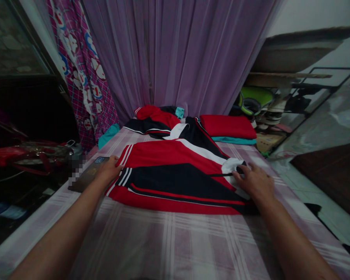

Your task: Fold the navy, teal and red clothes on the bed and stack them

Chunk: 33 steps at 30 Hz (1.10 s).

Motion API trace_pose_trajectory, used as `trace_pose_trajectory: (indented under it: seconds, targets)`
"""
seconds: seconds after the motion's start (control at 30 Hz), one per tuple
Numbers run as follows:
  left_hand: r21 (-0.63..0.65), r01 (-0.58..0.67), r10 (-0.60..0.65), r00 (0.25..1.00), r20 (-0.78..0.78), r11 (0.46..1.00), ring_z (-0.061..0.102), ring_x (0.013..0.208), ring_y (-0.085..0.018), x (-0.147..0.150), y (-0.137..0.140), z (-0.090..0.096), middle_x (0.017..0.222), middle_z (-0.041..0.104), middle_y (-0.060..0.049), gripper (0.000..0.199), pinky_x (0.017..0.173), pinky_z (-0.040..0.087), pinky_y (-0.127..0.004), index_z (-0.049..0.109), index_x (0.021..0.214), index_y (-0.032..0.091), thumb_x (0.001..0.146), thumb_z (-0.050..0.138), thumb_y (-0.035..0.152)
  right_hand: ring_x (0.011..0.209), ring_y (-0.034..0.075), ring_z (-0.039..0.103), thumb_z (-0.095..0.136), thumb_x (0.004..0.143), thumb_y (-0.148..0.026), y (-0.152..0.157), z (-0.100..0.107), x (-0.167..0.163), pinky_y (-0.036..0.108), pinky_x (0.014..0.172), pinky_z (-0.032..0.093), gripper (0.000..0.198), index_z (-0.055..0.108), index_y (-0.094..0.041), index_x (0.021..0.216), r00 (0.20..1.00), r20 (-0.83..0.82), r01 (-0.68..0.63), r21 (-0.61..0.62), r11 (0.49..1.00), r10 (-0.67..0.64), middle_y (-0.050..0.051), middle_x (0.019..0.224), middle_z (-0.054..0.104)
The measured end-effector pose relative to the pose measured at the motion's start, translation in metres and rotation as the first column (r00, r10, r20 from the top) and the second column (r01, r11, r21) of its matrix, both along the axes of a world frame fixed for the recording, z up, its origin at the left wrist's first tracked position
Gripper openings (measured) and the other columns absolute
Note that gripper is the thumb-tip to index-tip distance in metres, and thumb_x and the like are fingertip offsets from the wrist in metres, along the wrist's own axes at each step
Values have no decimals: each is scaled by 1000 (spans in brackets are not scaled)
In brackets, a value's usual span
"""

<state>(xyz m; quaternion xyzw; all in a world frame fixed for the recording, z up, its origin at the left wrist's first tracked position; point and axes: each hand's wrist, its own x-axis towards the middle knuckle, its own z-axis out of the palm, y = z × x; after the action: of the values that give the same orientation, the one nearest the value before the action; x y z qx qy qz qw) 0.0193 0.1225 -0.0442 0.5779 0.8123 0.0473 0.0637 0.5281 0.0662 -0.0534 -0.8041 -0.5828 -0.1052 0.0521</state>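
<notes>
A red, navy and white tracksuit jacket (160,181) lies sideways across the plaid bed sheet, one sleeve reaching toward the back. At its striped left end, my left hand (109,170) has its fingers closed on the edge of the cloth. My right hand (256,181) is at the other end, thumb and fingers closed around the white collar part of the jacket. Part of the jacket's right end is hidden behind that hand and forearm. Beside my left hand lies a dark flat box (89,177), partly covered by my wrist.
Behind the jacket lies another red and navy garment (157,116). A folded red cloth (227,126) rests on a teal one (235,140) at the back right. Purple curtains (175,58) hang behind the bed. A cluttered rack (303,89) stands right, a red bicycle (37,159) left.
</notes>
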Motion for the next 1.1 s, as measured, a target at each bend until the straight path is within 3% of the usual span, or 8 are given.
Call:
trace_pose_trajectory:
  seconds: [0.23,0.37,0.47,0.7,0.83,0.9,1.0,1.1]
  targets:
    - [15,187,-181,968,-174,982,58,122,-31,11,11,9,138,58,-16,52,99,46,-43,50,138,18,89,41,34,131,33,47,47,94,-38,42,8,-25,50,102,42,48,54,-18,137,954,-19,-300,-8,954,300,16,148,47]
    - [39,440,-432,893,-126,897,49,134,-24,27,40,5,145,54,-12,52,112,36,-39,54,135,17,93,33,38,139,30,39,46,96,-39,81,8,-55,49,110,34,51,49,-20,143,900,-65,-432,-16,902,430,14,154,41]
    - [63,492,-484,868,-112,868,38,143,-25,35,63,-12,153,44,-12,57,117,29,-45,49,142,16,94,32,42,145,27,31,38,99,-42,106,-2,-65,50,116,25,52,43,-25,148,876,-65,-480,-47,876,477,11,158,35]
    - [79,448,-439,892,-106,891,33,145,-27,30,74,-53,159,34,-12,63,115,29,-50,40,149,19,93,36,48,139,30,40,36,98,-47,131,-16,-53,56,109,33,54,45,-25,146,955,-156,-287,-251,924,254,15,153,43]
    - [106,445,-434,894,-111,889,36,144,-28,26,75,-59,157,38,-10,62,115,30,-50,45,146,22,92,38,52,111,29,65,43,96,-37,154,14,-54,42,94,47,39,66,-22,123,974,-135,-195,-106,975,180,15,120,69]
    - [113,440,-429,896,-111,891,36,144,-28,27,74,-59,156,39,-10,63,115,30,-50,45,146,23,91,39,54,104,28,67,44,95,-34,171,25,-54,37,88,49,38,66,-18,121,986,-151,-76,-4,997,75,17,113,71]
    - [121,427,-415,903,-109,896,36,144,-29,30,72,-58,156,39,-10,64,116,29,-49,46,146,23,91,39,55,105,31,67,53,91,-37,195,27,-51,37,85,49,38,68,-12,115,972,-226,55,-20,998,-58,20,110,71]
    - [109,416,-407,909,-94,903,36,144,-29,31,71,-55,156,39,-10,64,116,29,-50,45,147,23,92,40,54,103,32,66,61,85,-32,212,23,-48,36,84,50,27,71,-12,100,886,-462,44,-6,999,-42,18,100,72]
